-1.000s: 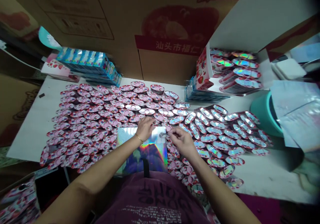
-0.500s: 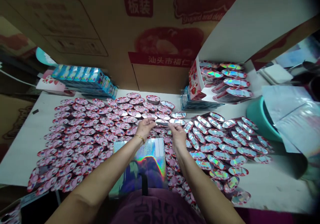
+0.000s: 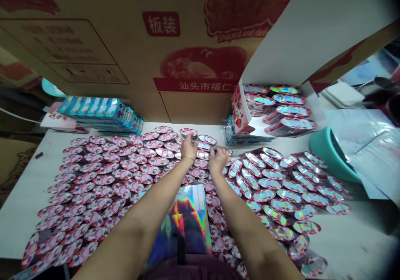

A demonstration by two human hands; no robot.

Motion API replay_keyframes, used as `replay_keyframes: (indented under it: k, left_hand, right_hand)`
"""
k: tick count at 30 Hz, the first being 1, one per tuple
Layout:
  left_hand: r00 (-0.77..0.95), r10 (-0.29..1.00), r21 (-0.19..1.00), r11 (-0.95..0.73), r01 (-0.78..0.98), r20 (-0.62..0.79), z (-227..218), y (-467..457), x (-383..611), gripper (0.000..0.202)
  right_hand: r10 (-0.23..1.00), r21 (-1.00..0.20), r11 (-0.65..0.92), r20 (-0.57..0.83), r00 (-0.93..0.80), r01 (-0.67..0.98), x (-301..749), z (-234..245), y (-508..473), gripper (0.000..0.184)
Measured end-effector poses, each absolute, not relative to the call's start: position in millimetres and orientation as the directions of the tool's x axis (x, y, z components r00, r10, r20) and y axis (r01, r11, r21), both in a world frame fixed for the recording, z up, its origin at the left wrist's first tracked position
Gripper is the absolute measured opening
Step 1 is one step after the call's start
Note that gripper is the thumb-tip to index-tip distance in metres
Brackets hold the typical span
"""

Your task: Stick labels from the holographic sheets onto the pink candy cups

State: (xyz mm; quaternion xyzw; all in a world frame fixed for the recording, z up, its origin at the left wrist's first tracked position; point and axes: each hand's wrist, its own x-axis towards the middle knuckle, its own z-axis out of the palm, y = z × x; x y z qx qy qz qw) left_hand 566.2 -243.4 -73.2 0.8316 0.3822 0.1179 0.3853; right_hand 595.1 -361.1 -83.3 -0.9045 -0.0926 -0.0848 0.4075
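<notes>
Rows of red-and-white oval-topped packs (image 3: pixel 128 163) stand close together on the table; many on the left show a round pink centre. At the far middle of these rows, a small shiny strip (image 3: pixel 203 146) lies across an oval pack top between my hands. My left hand (image 3: pixel 189 147), with a gold bracelet at the wrist, has its fingers closed at the strip's left end. My right hand (image 3: pixel 218 159) is curled at its right end, thumb and fingers close together. The fingertips are partly hidden. A shiny holographic sheet (image 3: pixel 190 198) lies below my hands, close to my body.
Packs with reflective tops (image 3: pixel 270 173) crowd the right side. Behind are blue boxes (image 3: pixel 106 109), an open white box (image 3: pixel 246 123) holding more packs, and a large carton (image 3: pixel 125 63). A teal bin (image 3: pixel 323 155) with plastic sheets (image 3: pixel 365 146) stands at the right.
Both hands have moved away from my body and lowered onto an oval pack top with the strip. The left hand has also shifted slightly right. The view has tilted up a little.
</notes>
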Motion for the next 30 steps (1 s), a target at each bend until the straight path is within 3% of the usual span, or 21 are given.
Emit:
replay_keyframes:
  k: [4,13,15,17,20,23,27,30]
  left_hand:
    - [0.718,0.693,0.676,-0.499,0.543,-0.065,-71,-245,566,0.04]
    - [0.663,0.749,0.648,-0.497,0.577,-0.016,-62,-235,569,0.039]
    - [0.694,0.719,0.663,-0.538,0.52,0.038,-53,-225,550,0.028]
    - [0.803,0.596,0.656,-0.609,0.446,0.007,-43,-214,515,0.019]
    - [0.919,0.293,0.586,-0.708,0.394,-0.264,-30,-208,448,0.025]
    - [0.903,0.191,0.522,-0.762,0.384,-0.385,-28,-218,399,0.031]
    - [0.897,0.27,0.483,-0.768,0.42,-0.351,-35,-239,385,0.019]
    - [0.886,0.324,0.506,-0.731,0.457,-0.332,-36,-244,391,0.015]
  right_hand:
    - [0.126,-0.674,-0.673,0.304,0.944,0.307,596,-86,-361,0.027]
    - [0.16,-0.616,-0.75,0.187,0.969,0.243,606,-71,-363,0.019]
    - [0.308,-0.591,-0.717,0.207,0.929,0.369,603,-64,-375,0.021]
    - [0.56,-0.562,-0.601,0.212,0.801,0.569,590,-57,-392,0.025]
    - [0.842,-0.539,-0.376,0.143,0.521,0.754,553,-48,-413,0.028]
    - [0.925,-0.464,-0.306,0.06,0.374,0.831,512,-47,-421,0.03]
    - [0.947,-0.323,-0.299,0.015,0.321,0.898,485,-58,-421,0.031]
    - [0.969,-0.328,-0.207,0.062,0.24,0.922,485,-63,-421,0.027]
